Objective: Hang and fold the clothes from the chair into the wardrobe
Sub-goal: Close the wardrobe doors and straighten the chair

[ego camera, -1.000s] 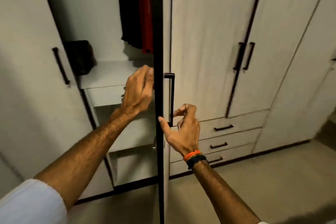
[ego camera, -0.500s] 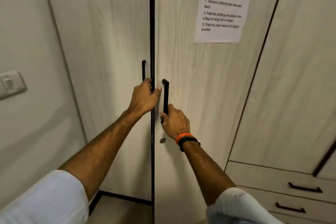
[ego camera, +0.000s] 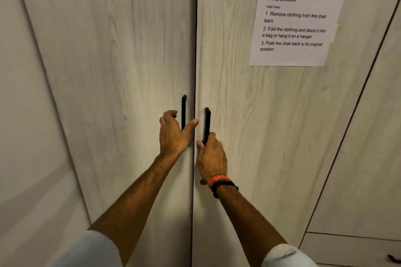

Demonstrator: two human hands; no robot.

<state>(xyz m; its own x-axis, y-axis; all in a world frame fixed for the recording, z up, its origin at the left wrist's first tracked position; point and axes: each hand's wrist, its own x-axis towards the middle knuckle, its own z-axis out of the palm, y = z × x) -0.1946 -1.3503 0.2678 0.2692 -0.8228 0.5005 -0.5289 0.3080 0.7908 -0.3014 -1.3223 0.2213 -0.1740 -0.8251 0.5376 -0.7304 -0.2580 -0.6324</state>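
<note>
Two pale wood-grain wardrobe doors fill the view, the left door and the right door, closed with a thin dark gap between them. Each carries a black vertical handle. My left hand curls its fingers round the left handle, thumb stretched toward the gap. Lower down, my right hand grips the bottom of the right handle; an orange and black band sits on that wrist. No clothes and no chair are in view.
A printed instruction sheet is taped to the right door's upper part. Another wardrobe door stands at the right, with a drawer front and a dark drawer handle below it. A plain wall is on the left.
A second ago the wardrobe stood open with hanging clothes and shelves visible. Both doors have since swung shut. My hands keep hold of the handles, and the view has moved closer and upward.
</note>
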